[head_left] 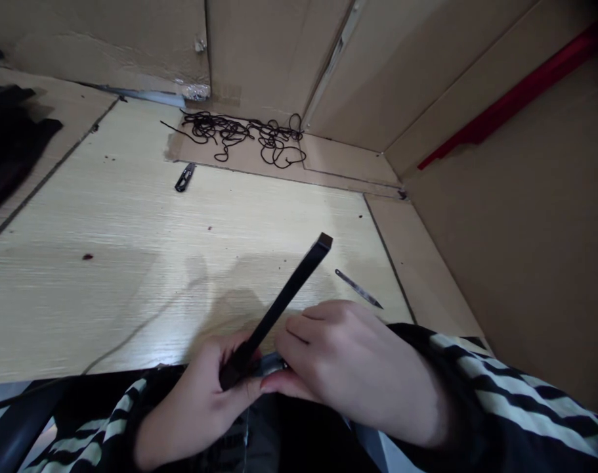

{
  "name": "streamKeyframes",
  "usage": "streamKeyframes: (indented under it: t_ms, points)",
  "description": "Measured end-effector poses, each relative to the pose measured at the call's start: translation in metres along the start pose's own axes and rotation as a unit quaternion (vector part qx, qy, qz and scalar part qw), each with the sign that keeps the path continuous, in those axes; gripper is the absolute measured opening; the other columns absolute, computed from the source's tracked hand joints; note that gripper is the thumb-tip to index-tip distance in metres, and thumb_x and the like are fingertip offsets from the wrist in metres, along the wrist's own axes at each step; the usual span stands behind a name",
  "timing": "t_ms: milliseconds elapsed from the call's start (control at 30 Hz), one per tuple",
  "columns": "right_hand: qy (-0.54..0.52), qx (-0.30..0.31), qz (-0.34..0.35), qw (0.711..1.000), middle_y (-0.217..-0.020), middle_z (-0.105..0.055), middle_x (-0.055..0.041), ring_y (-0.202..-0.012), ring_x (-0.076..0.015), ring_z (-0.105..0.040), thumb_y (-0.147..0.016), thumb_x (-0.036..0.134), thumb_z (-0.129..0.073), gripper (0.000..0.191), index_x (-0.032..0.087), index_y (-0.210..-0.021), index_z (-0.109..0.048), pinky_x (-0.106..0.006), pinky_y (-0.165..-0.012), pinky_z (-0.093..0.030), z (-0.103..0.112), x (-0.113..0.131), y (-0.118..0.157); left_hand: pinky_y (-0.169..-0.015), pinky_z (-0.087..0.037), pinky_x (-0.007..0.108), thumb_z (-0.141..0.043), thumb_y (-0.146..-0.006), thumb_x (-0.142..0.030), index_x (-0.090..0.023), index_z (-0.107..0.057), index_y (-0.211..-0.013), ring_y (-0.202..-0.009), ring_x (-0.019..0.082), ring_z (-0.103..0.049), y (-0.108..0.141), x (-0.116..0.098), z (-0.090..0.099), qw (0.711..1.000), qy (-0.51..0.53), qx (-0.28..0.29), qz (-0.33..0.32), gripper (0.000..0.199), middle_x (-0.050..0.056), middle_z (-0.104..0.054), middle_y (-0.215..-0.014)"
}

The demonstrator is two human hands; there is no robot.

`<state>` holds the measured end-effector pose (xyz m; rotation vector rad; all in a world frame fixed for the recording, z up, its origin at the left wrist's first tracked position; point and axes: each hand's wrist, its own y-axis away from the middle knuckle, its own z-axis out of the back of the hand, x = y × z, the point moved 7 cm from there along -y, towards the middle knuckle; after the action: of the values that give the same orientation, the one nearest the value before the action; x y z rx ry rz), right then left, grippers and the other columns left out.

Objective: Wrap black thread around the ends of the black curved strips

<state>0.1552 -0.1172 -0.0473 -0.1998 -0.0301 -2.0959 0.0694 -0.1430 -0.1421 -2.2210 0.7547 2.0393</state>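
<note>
My left hand (207, 387) is closed around the lower end of a long, flat black strip (293, 282) with a squared tip. The strip slants up and to the right over the table's front edge. My right hand (338, 361) is beside it, its fingers curled and its thumb meeting my left thumb. Between the two hands shows a small greyish, shiny piece (272, 363). Its kind is unclear, and the fingers cover most of it. Just beyond my right hand lies a thin metal blade-like tool (359, 289) with a hole at one end.
A tangle of black cord (230, 128) lies at the back of the pale wooden table (131, 217). Nearer is a nail clipper (185, 177). Dark folded material (13, 144) sits at the left. Cardboard walls (520, 217) enclose the back and right, with a red strip (515, 95) on one.
</note>
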Motion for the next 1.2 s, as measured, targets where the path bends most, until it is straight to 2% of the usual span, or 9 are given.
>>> streamKeyframes:
  t_ms: [100, 233, 400, 500, 667, 833, 1000, 1100, 1200]
  points:
    - [-0.019, 0.014, -0.003, 1.0, -0.056, -0.056, 0.0015, -0.043, -0.0124, -0.047, -0.098, 0.054, -0.022, 0.063, 0.016, -0.068, -0.062, -0.031, -0.045, -0.027, -0.001, -0.004, 0.0, -0.079, -0.053, 0.024, -0.065, -0.08, -0.026, -0.027, -0.068, -0.092, -0.085, 0.016, -0.066, 0.001, 0.001, 0.0, 1.0, -0.003, 0.006, -0.002, 0.012, -0.004, -0.072, -0.086]
    - [-0.028, 0.072, -0.004, 0.997, -0.058, -0.058, 0.0016, -0.044, -0.0131, -0.049, -0.097, 0.057, -0.021, 0.063, 0.017, -0.07, -0.061, -0.031, -0.045, -0.024, -0.006, -0.008, 0.001, -0.082, -0.054, 0.025, -0.066, -0.08, -0.03, -0.028, -0.068, -0.095, -0.088, 0.017, -0.067, 0.001, 0.001, 0.001, 1.0, -0.011, 0.005, 0.001, 0.016, -0.004, -0.074, -0.09]
    - [-0.039, 0.084, 0.003, 0.996, -0.059, -0.06, 0.0011, -0.046, -0.013, -0.051, -0.096, 0.059, -0.018, 0.066, 0.017, -0.069, -0.061, -0.031, -0.045, -0.023, -0.007, -0.007, -0.001, -0.086, -0.054, 0.025, -0.068, -0.08, -0.031, -0.029, -0.068, -0.099, -0.093, 0.017, -0.068, 0.0, -0.001, -0.001, 1.0, 0.011, 0.021, 0.002, 0.019, -0.005, -0.075, -0.096]
    - [-0.05, 0.089, 0.002, 0.995, -0.061, -0.063, 0.0006, -0.047, -0.0128, -0.053, -0.096, 0.059, -0.018, 0.066, 0.017, -0.071, -0.062, -0.03, -0.045, -0.024, -0.01, -0.007, -0.002, -0.088, -0.053, 0.026, -0.067, -0.081, -0.031, -0.028, -0.069, -0.1, -0.095, 0.017, -0.068, -0.001, -0.003, -0.002, 0.999, 0.024, 0.021, 0.002, 0.019, -0.004, -0.075, -0.095]
    - [-0.072, 0.146, 0.002, 0.987, -0.067, -0.068, -0.0025, -0.057, -0.0151, -0.061, -0.096, 0.059, -0.012, 0.07, 0.017, -0.078, -0.065, -0.03, -0.049, -0.032, -0.02, -0.008, -0.003, -0.091, -0.052, 0.027, -0.067, -0.081, -0.031, -0.028, -0.069, -0.1, -0.097, 0.017, -0.068, -0.003, -0.006, -0.006, 0.999, 0.03, 0.025, 0.005, 0.02, -0.004, -0.075, -0.099]
    - [-0.092, 0.133, 0.014, 0.987, -0.07, -0.069, -0.0024, -0.063, -0.0158, -0.064, -0.097, 0.057, -0.015, 0.066, 0.017, -0.078, -0.064, -0.031, -0.053, -0.037, -0.015, -0.009, -0.003, -0.087, -0.053, 0.028, -0.065, -0.083, -0.033, -0.027, -0.068, -0.099, -0.094, 0.018, -0.068, 0.001, -0.001, -0.004, 0.999, 0.011, 0.03, 0.008, 0.018, -0.003, -0.075, -0.096]
    - [-0.094, 0.127, 0.02, 0.987, -0.07, -0.068, -0.0019, -0.062, -0.0142, -0.062, -0.098, 0.056, -0.015, 0.066, 0.017, -0.076, -0.063, -0.03, -0.054, -0.036, -0.015, -0.009, -0.001, -0.08, -0.054, 0.028, -0.066, -0.081, -0.038, -0.027, -0.067, -0.096, -0.086, 0.019, -0.067, 0.001, 0.006, -0.002, 0.999, -0.028, 0.02, 0.006, 0.02, -0.001, -0.074, -0.091]
    - [-0.094, 0.125, 0.027, 0.987, -0.072, -0.068, -0.002, -0.063, -0.0137, -0.061, -0.099, 0.055, -0.012, 0.067, 0.018, -0.077, -0.063, -0.029, -0.055, -0.035, -0.015, -0.01, 0.001, -0.078, -0.053, 0.028, -0.064, -0.082, -0.037, -0.027, -0.067, -0.095, -0.085, 0.018, -0.066, 0.0, 0.006, -0.006, 0.999, -0.037, 0.036, 0.008, 0.017, -0.001, -0.072, -0.089]
    - [-0.073, 0.117, 0.012, 0.99, -0.066, -0.065, -0.0006, -0.056, -0.0121, -0.056, -0.1, 0.051, -0.02, 0.06, 0.018, -0.075, -0.062, -0.028, -0.053, -0.031, -0.008, -0.017, 0.005, -0.073, -0.051, 0.026, -0.06, -0.083, -0.039, -0.024, -0.064, -0.084, -0.078, 0.017, -0.063, 0.0, 0.004, -0.001, 0.998, -0.055, 0.03, 0.01, 0.015, -0.002, -0.068, -0.08]
